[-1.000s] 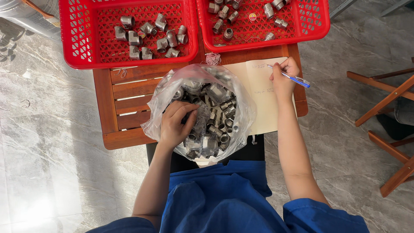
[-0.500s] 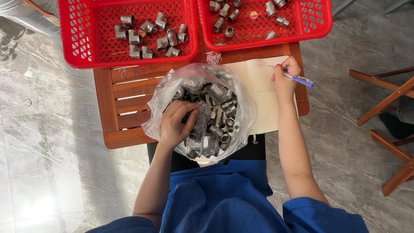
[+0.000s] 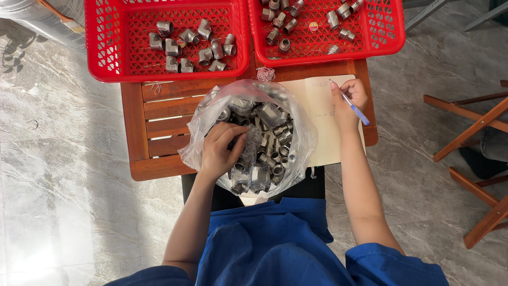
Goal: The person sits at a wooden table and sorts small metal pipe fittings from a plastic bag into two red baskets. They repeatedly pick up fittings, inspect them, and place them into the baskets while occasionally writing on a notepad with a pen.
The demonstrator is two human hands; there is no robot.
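Left hand's fingers (image 3: pixel 233 139) half buried among bagged fittings (image 3: pixel 264 153); red baskets (image 3: pixel 241 66) cropped above.

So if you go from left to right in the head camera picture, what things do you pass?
Left red basket → left hand → clear bag of metal pipe fittings → notebook → right hand with blue pen → folding wooden chair.

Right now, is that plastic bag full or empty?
Full. The clear bag is open at the top and packed with grey metal fittings, and the left hand reaches in among them.
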